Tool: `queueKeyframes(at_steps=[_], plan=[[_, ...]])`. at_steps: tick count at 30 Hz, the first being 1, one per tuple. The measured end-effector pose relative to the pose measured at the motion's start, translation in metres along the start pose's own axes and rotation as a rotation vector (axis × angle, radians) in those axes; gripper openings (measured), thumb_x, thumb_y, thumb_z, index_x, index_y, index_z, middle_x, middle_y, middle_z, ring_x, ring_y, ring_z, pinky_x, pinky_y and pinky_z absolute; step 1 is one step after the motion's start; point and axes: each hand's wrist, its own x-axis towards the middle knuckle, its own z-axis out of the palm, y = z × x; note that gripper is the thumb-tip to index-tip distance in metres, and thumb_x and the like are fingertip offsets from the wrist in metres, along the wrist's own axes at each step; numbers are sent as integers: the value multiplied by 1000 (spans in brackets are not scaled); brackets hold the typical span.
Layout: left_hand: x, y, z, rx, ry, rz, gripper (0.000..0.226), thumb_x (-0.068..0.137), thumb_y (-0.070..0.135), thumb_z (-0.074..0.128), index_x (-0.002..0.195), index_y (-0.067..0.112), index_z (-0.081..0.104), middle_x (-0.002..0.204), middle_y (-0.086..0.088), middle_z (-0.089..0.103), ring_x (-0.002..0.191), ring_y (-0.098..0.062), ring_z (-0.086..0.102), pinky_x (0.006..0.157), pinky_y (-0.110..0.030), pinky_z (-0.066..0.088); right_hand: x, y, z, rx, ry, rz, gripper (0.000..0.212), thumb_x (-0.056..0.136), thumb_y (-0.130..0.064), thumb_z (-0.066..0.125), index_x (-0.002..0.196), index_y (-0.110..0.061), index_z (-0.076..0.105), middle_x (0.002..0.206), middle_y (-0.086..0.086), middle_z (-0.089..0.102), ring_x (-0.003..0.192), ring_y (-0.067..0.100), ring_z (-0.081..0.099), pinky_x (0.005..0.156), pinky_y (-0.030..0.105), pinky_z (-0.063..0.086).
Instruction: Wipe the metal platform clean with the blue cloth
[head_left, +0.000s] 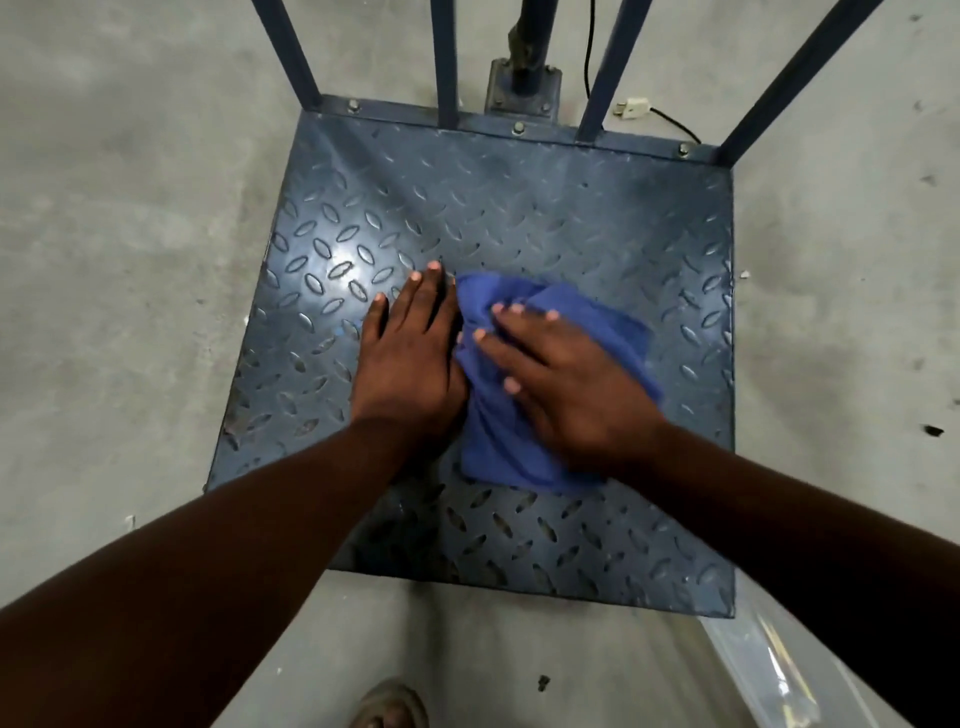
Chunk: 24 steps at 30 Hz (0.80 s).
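Both hands are down on the platform, seemingly mid-wipe. The right hand presses the cloth flat under its spread fingers. The left hand lies just beside it, fingers straight on bare metal. The next move is probably a sweep across the plate beyond the fingers, with even pressure.

Person, head-camera view. Left hand: bare, nails trimmed short. Right hand: bare, nails short, outline slightly blurred. Left forearm and right forearm: uncovered along their whole visible length, up to the frame's lower corners. Footwear: one dull brown piece at the bottom edge, front part only, rounded; too blurred to tell shoe from sandal.
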Motion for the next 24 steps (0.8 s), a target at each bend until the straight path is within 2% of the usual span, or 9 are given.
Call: queueKeyframes(at_steps=[5,7,10,11,15,18,21,23,24], plan=[[0,3,3,-11,1,-25,69,100,36,36,167,20,35,177,-5,25,163,-24,24,132,-51,13,-3,38,8,-161,8,298,62,107,-46,35,162,-18,37,169,14,30,156,30,30,128,49,21],[1,0,5,-7,6,-25,67,102,36,36,167,21,35,177,-5,26,163,-24,25,131,-50,13,-11,16,20,-135,-29,228,63,107,-46,36,162,-16,36,170,15,27,158,30,25,128,50,19],[-2,1,5,12,4,-11,65,105,39,34,168,20,34,177,-6,25,163,-25,24,131,-51,15,-54,-7,27,-148,-143,-28,64,106,-47,36,163,-17,34,173,11,20,160,26,19,130,49,15],[-2,1,7,2,5,-11,65,106,40,33,168,20,33,177,-6,25,163,-25,23,132,-51,14,-64,0,25,-161,-126,-18,64,106,-47,35,164,-19,31,173,10,19,160,25,19,130,49,15],[-2,-2,8,36,-32,-3,68,107,48,31,170,21,26,178,-5,18,164,-24,17,132,-52,12,-54,37,11,-160,-23,461,69,107,-52,23,166,-16,24,173,14,17,160,31,19,129,52,16],[0,-1,8,80,-112,-6,74,104,52,22,171,21,18,180,-5,8,166,-25,10,132,-53,6,-37,36,1,-72,-252,525,79,101,-58,21,167,-15,14,174,18,4,161,35,9,127,54,12],[7,1,-5,55,-292,-38,73,110,55,26,172,22,6,180,-4,-7,167,-25,-1,132,-51,2,-35,19,-21,-46,-462,472,85,99,-59,42,168,-24,7,174,15,-5,162,32,4,126,53,16],[15,6,-26,50,-436,-38,76,112,52,37,172,19,5,180,-9,-8,166,-29,3,134,-49,9,-37,2,-40,-6,-487,478,92,94,-61,50,168,-26,8,175,11,-1,162,31,6,126,53,19],[18,11,-36,47,-482,-11,77,112,51,40,172,17,6,180,-11,-5,166,-31,8,133,-48,13,-38,-8,-55,43,-402,470,95,91,-62,51,167,-24,10,175,13,3,161,32,8,127,53,21]])
